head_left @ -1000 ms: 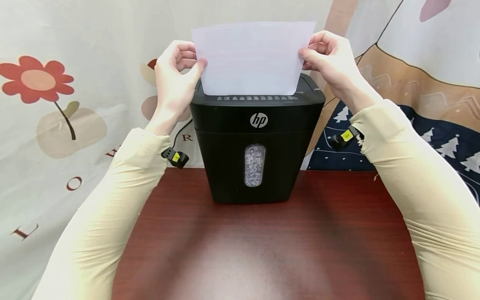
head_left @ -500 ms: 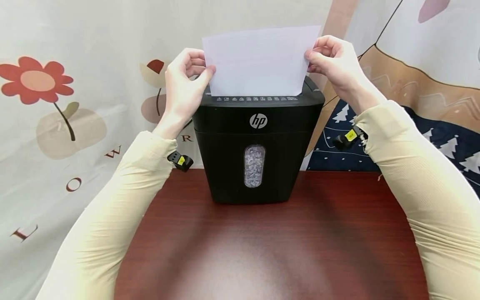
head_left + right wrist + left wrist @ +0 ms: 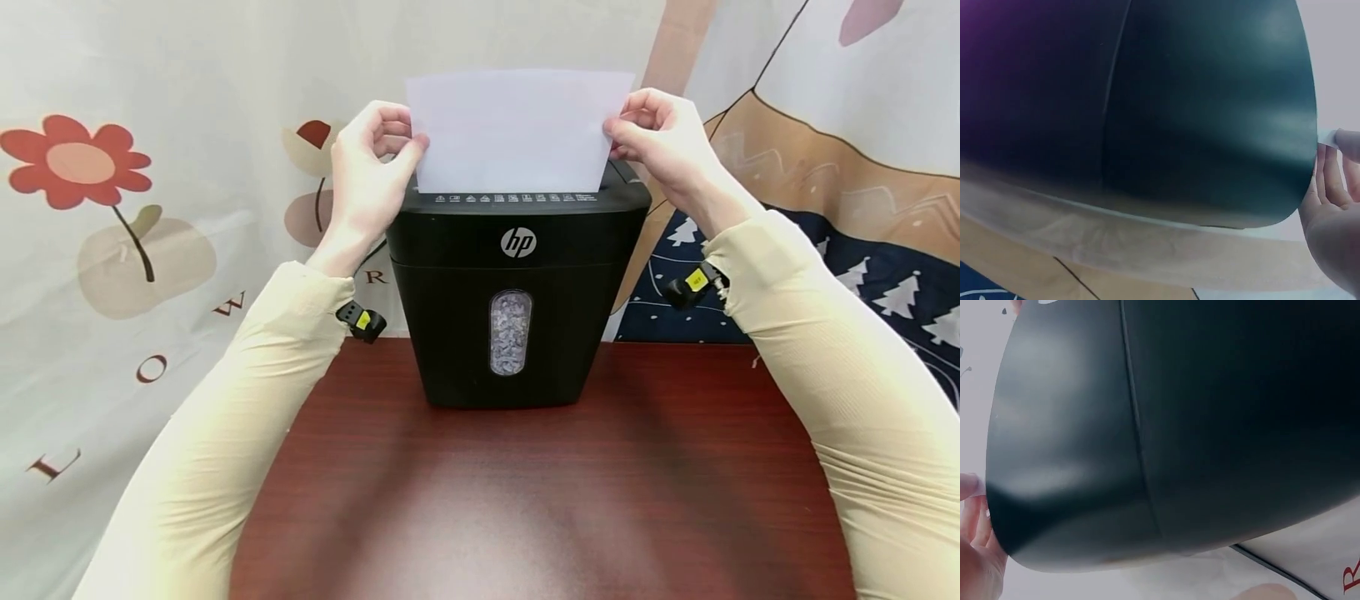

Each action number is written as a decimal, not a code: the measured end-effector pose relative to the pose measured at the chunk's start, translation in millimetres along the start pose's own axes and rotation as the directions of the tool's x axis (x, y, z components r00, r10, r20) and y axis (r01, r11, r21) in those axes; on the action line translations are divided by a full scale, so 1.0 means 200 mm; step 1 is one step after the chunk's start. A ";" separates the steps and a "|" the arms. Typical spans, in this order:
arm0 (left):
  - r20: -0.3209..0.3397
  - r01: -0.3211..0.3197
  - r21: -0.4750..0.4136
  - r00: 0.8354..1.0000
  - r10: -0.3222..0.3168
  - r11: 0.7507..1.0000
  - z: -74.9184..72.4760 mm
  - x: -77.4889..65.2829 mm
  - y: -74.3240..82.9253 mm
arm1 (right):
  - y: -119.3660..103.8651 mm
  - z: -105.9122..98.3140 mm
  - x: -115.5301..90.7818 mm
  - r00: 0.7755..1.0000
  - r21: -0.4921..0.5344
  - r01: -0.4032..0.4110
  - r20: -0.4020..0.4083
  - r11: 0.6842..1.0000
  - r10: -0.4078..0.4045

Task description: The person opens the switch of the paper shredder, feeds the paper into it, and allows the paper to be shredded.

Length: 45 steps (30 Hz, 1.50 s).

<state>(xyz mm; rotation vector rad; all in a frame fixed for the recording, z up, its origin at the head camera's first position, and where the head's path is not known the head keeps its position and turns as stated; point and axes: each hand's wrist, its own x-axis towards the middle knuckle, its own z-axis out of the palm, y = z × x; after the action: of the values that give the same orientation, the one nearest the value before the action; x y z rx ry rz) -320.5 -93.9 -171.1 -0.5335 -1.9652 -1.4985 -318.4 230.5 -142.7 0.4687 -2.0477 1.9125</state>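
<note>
A white sheet of paper [image 3: 517,129] stands upright over the top of a black HP paper shredder [image 3: 480,317], its lower edge at the slot area; whether it has entered the slot is hidden. My left hand [image 3: 371,171] pinches the sheet's left edge between thumb and fingers. At the right edge, my right hand [image 3: 663,146] pinches it the same way. Both wrist views are mostly filled by the shredder's dark side. The left hand [image 3: 982,540] shows at the left border of its view, and the right hand [image 3: 1338,200] at the right border, by a paper corner [image 3: 1327,137].
The shredder stands at the back of a reddish-brown table [image 3: 487,500]. Paper shreds show through its window [image 3: 510,332]. A printed curtain [image 3: 187,333] hangs close behind, and a black cord [image 3: 1279,570] runs out behind the shredder.
The sheet has come lower, its top edge dropping toward the shredder. My left hand has shifted right and slightly down, and my right hand has moved down, both still pinching the paper.
</note>
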 end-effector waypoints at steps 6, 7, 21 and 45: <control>0.024 -0.005 0.072 1.000 0.003 0.997 0.01 -0.01 -0.04 | 0.04 -0.02 -0.02 0.999 -0.064 0.036 0.028 0.997 -0.034; 0.025 -0.009 0.080 1.000 0.007 0.997 0.01 -0.01 -0.05 | 0.05 -0.02 -0.02 0.999 -0.073 0.044 0.031 0.996 -0.041; 0.084 -0.032 0.172 0.996 0.017 0.985 0.03 -0.03 -0.11 | 0.12 0.00 -0.05 0.999 -0.261 0.048 0.010 0.964 -0.046; 0.112 -0.046 0.142 0.993 0.030 0.989 0.02 -0.04 -0.10 | 0.17 0.01 -0.09 0.994 -0.393 0.094 -0.014 0.915 -0.108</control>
<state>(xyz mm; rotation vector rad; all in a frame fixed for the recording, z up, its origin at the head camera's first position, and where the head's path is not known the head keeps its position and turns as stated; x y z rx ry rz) -327.8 -95.1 -191.9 -0.5978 -2.1163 -1.3156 -316.4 231.9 -182.0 0.4267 -2.2583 1.3892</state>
